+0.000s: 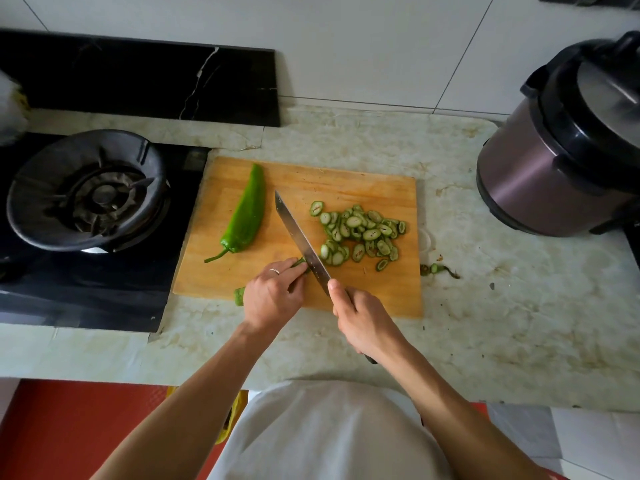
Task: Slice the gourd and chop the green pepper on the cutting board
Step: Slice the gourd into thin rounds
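- Plainly, the left hand [273, 299] had its fingers [289, 266] curled over the gourd [301, 263], pinning it to the board [346, 188]; a ring showed on one finger.
- The right hand [363, 323] was wrapped tight round the knife [301, 244] handle, thumb laid along the blade's base.
- The blade slanted up and left across the board, its edge against the gourd's cut end, just right of the left fingertips.
- Both forearms reached in from below, the left wrist angled right, the right wrist angled left.
- Slices [360, 233] lay heaped right of the blade; the pepper [246, 213] lay whole to its left, apart from the knife.
- Most of the gourd was hidden under the left hand; only a green stub [239, 296] showed past the board's near edge, over the counter [485, 306].
- The knife handle was almost wholly covered, its butt just visible below the wrist.
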